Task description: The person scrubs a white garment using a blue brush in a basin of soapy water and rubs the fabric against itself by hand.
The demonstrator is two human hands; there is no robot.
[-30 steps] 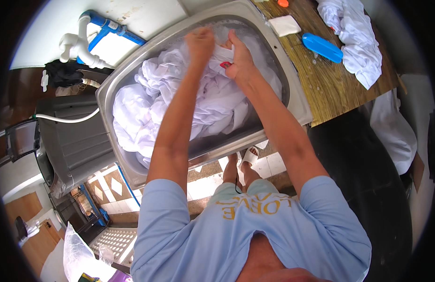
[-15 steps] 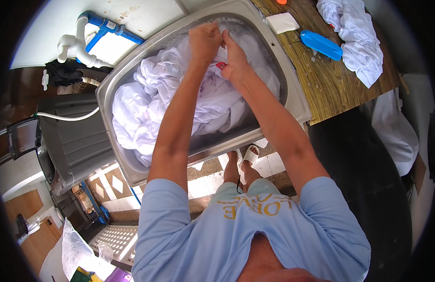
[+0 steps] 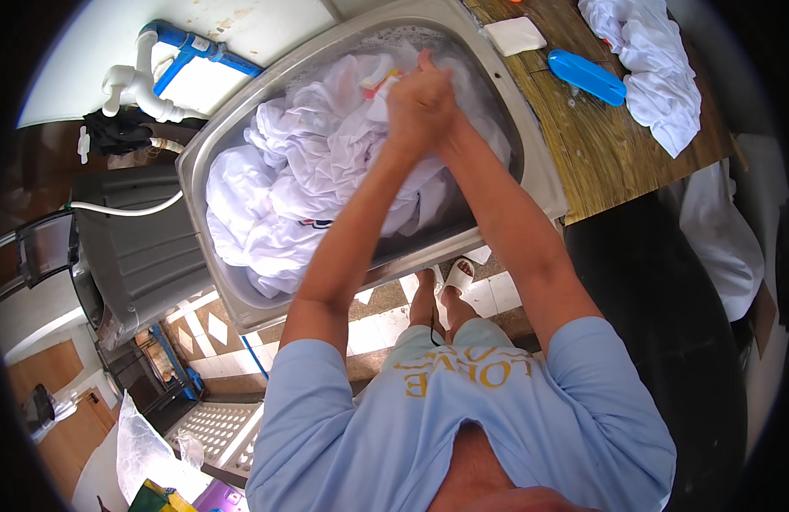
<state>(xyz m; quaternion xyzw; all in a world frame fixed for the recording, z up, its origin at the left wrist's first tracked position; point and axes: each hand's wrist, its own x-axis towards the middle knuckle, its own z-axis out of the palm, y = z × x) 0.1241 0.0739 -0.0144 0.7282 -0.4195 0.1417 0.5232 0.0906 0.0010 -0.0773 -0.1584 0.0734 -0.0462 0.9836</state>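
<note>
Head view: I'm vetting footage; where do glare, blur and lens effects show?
Head view, upper left: the patch under the blue pipe looks washed out; head view, below the sink: sunlit floor tiles glare; head view, centre: the left hand looks slightly soft, possibly from motion; head view, rim: fisheye black rounds off the corners.

A pale wall (image 3: 79,81) with brown stains and blue pipes (image 3: 239,63) stands at the upper left. A wood-grain counter (image 3: 582,162) fills the upper right, near a greyish wall (image 3: 759,158). Below, the floor (image 3: 379,335) mixes white and brown tiles with diamond shapes, brightly lit in patches.
</note>
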